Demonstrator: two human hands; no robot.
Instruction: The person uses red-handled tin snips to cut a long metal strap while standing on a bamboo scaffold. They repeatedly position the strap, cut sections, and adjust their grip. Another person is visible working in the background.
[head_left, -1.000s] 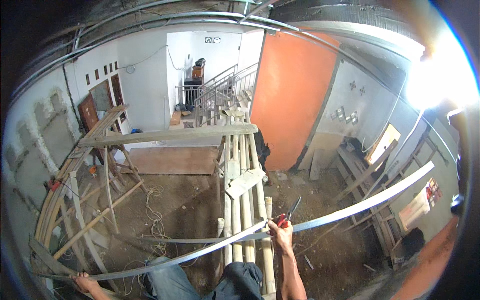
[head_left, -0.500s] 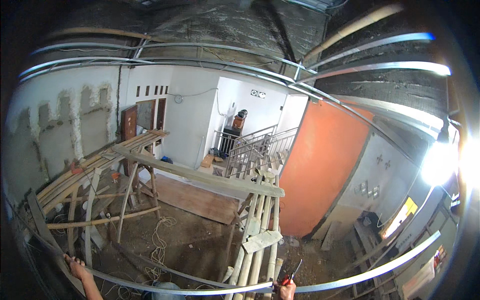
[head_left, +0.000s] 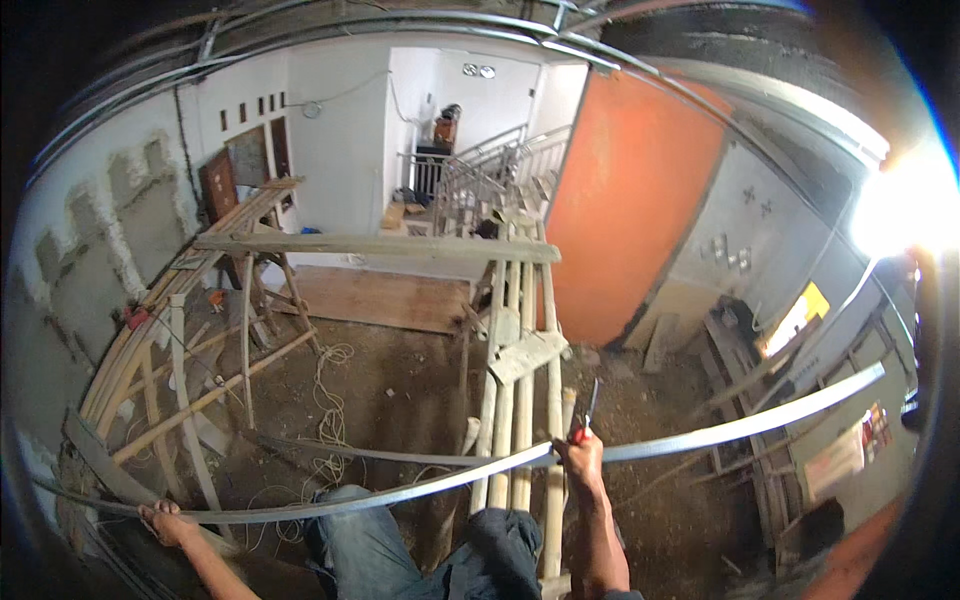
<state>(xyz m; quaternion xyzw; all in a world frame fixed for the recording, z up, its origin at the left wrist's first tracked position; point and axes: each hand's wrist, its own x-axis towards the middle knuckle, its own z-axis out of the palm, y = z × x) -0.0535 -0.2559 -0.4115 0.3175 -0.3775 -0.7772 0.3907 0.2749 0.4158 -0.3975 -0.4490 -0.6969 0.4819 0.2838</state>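
My left hand [head_left: 168,523] is closed round a long, thin silver metal channel [head_left: 380,504], which runs in front of my knees. My right hand [head_left: 580,458] is closed on a red-handled tool [head_left: 592,410] with a narrow metal blade pointing up; its exact kind cannot be made out. At that hand the channel meets a second bright metal length [head_left: 745,431] stretching to the right. A darker strip [head_left: 400,457] comes in from the left behind the channel. Whether these lengths are one piece is hidden by my right hand.
Bamboo poles [head_left: 505,430] form a scaffold beneath me, with a plank [head_left: 380,246] across it. Another bamboo scaffold [head_left: 165,290] stands along the left wall. Metal ceiling framing [head_left: 450,32] passes overhead. Tangled cord [head_left: 335,400] lies below, and a bright lamp [head_left: 895,210] glares at right.
The view has tilted down, bringing my legs and more of my forearms into sight. Both hands and the metal lengths appear higher in the picture; both hands keep their hold.
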